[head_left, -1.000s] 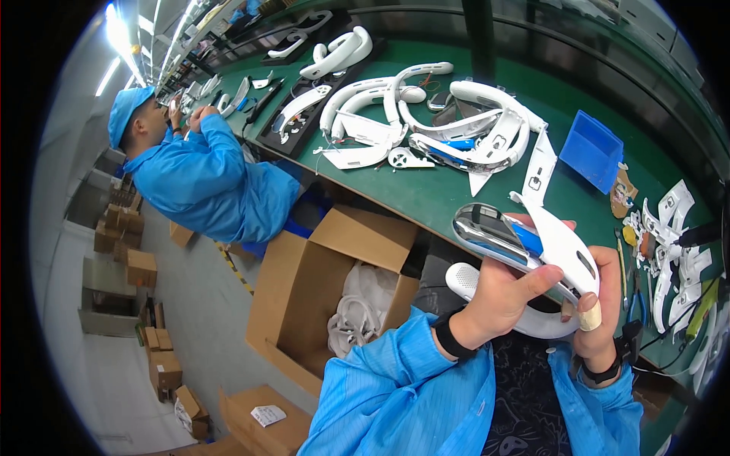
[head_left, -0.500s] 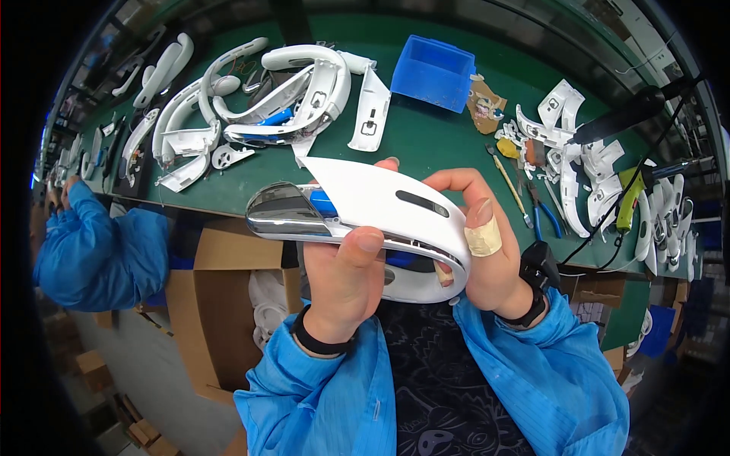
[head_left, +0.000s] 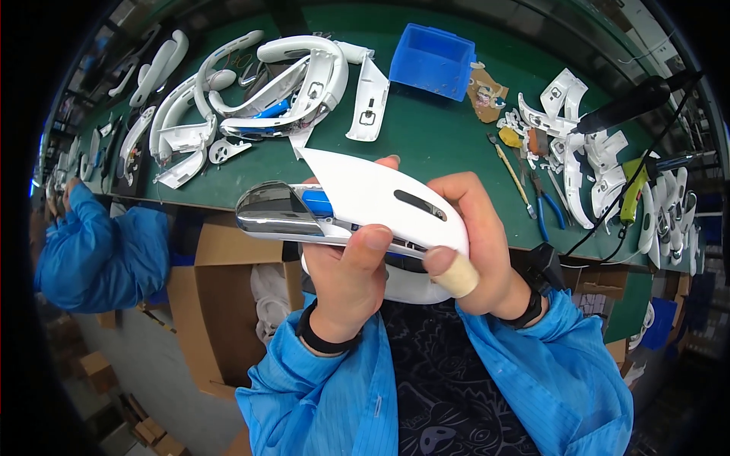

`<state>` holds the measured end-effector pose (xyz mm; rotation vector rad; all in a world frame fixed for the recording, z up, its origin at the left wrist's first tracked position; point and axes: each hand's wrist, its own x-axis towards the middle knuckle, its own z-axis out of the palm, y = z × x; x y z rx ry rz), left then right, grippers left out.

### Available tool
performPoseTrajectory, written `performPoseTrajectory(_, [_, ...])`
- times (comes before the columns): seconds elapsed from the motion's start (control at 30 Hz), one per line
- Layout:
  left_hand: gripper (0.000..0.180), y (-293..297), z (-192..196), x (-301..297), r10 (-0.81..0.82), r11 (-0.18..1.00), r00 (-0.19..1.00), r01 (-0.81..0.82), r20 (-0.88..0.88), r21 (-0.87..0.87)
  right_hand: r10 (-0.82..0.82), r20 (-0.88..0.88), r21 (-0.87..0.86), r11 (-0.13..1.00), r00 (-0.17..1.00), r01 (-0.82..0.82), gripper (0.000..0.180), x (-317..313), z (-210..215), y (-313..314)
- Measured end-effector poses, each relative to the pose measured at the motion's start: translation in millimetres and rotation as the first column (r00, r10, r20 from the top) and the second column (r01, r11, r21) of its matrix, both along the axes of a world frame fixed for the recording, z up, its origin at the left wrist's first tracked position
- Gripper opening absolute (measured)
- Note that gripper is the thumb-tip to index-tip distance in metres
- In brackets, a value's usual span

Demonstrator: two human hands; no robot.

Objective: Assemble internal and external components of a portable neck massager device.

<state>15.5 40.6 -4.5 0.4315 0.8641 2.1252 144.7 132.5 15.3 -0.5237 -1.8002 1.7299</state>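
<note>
Both hands hold a white U-shaped neckband device [head_left: 372,194] above the bench's front edge. Its white shell has a dark oval slot, and a seam gapes along the near side. A blue cylindrical cell [head_left: 317,202] shows beside the glossy dark chrome end cap [head_left: 275,211]. My left hand [head_left: 346,277] is closed around the device from below, thumb on the near seam. My right hand [head_left: 479,235] grips the curved right end; its thumb, wrapped in tan tape [head_left: 456,277], presses near the seam. Fingers behind the shell are mostly hidden.
White neckband parts [head_left: 304,91] lie on the green bench [head_left: 426,148] at left. A blue bin [head_left: 432,62] stands at the back. Pliers [head_left: 547,209], a brush-like tool [head_left: 513,175], white shells and a corded green tool [head_left: 633,190] lie right. A co-worker in blue [head_left: 106,251] sits left, beside an open carton [head_left: 220,319].
My right thumb has swung from the outer right end down onto the near seam. The device has shifted slightly left, still held in both hands.
</note>
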Motion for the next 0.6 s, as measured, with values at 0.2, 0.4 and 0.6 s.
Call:
performPoseTrajectory(0.2, [0.086, -1, -2, -1, -0.013, 1.000, 1.000, 0.013, 0.004, -0.024, -0.035, 0.042, 0.183, 0.983, 0.999, 0.027, 0.047, 0, -4, -2])
performPoseTrajectory(0.4, [0.089, -3, -5, 0, -0.060, 0.997, 0.998, 0.060, 0.002, 0.047, 0.052, 0.001, -0.066, 0.997, 0.999, -0.051, 0.050, 4, 2, -1])
performPoseTrajectory(0.6, [0.089, -4, -4, 1, -0.082, 0.997, 0.996, 0.083, -0.044, 0.011, 0.120, -0.045, 0.181, 0.977, 0.992, -0.110, 0.054, 2, -5, 6])
